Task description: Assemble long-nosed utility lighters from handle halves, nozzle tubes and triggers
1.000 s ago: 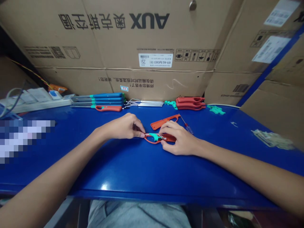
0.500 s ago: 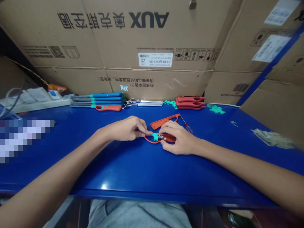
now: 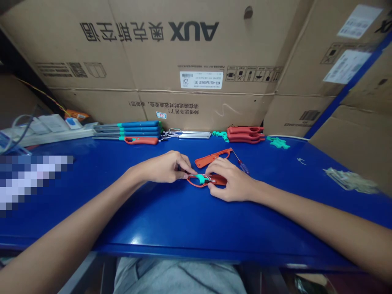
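Orange lighter housing (image 3: 218, 179) lies mid-frame on blue bench (image 3: 92, 228), teal clip (image 3: 200, 177) across it. Left hand (image 3: 167, 167): fingertips pinch at clip. Right hand (image 3: 231, 181): fingers closed around housing. AUX carton (image 3: 196, 69) behind.

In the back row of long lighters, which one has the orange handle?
The frontmost lighter, nearest the person; the lighters behind it all have blue handles.

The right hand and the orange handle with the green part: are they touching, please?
Touching. The head view shows the right hand with its fingers closed around the end of the orange handle.
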### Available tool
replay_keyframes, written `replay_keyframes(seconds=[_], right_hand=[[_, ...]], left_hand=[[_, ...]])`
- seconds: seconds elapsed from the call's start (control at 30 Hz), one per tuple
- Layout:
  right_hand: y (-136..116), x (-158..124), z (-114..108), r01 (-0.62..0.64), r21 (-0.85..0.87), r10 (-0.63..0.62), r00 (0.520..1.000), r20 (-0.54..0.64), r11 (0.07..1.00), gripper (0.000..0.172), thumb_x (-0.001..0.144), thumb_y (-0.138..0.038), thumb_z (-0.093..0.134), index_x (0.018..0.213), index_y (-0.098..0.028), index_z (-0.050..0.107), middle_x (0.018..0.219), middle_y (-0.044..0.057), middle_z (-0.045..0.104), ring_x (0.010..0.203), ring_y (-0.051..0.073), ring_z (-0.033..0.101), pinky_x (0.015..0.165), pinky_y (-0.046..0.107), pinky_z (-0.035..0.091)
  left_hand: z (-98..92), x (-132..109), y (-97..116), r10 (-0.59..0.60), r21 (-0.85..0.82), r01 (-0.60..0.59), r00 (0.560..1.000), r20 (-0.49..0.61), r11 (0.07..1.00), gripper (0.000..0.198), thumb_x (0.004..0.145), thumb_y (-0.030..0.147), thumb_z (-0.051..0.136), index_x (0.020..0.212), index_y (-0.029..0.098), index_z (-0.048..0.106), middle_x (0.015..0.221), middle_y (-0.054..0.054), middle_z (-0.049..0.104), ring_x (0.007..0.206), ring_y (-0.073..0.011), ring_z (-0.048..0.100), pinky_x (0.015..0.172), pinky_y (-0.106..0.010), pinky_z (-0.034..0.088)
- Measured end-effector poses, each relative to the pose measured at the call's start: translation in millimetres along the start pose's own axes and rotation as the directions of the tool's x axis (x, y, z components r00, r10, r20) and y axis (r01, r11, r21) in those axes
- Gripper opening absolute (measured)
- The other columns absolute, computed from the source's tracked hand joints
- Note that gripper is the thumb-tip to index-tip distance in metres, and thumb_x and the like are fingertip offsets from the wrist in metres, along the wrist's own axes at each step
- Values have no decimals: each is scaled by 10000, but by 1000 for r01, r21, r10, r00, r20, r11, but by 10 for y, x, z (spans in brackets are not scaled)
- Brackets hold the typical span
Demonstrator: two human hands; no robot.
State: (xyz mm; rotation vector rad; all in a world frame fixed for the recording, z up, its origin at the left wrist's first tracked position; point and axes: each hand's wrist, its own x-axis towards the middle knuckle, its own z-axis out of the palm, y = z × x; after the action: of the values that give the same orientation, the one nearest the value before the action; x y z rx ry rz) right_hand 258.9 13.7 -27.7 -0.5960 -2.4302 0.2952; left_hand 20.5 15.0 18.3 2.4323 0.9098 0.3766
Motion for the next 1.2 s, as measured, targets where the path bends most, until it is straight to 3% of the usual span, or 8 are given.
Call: replay_keyframes(seconds=[0.3,0.53,0.83,1.2], right_hand=[[4,-11,5,-43,-10,43,999,13,999,129,767,-202,609,893,-177,613,894,76,659,872,219,580,838,412,489],[4,1,2,-21,-9,21,1000,1,1000,115,779,-196,605,892,-178,615,868,72,659,844,215,578,806,400,497],[4,4,11,10,-7,-10,1000,-18,1000,96,775,-185,596,871,-174,603,848,72,663,822,209,581,796,387,497],[6,7,11,11,6,-11,1000,-10,1000,116,772,-181,608,886,-166,622,845,65,673,820,208,574,812,392,482]], left_hand=[[-45,-14,53,-41,84,40,999,5,996,224,792,158,634,970,184,768,934,-51,745,780,-153,657,683,-217,487],[71,36,67,-65,78,72,994,-91,994,223,837,325,640,942,166,755,893,-60,724,767,-148,639,679,-224,473],[167,80,19,-127,-57,121,983,-130,991,221,790,357,693,838,146,739,796,-45,713,674,-124,619,612,-203,464],[162,80,14,-92,-21,90,988,-128,996,220,801,353,675,847,145,732,799,-42,712,687,-124,610,621,-207,453]])
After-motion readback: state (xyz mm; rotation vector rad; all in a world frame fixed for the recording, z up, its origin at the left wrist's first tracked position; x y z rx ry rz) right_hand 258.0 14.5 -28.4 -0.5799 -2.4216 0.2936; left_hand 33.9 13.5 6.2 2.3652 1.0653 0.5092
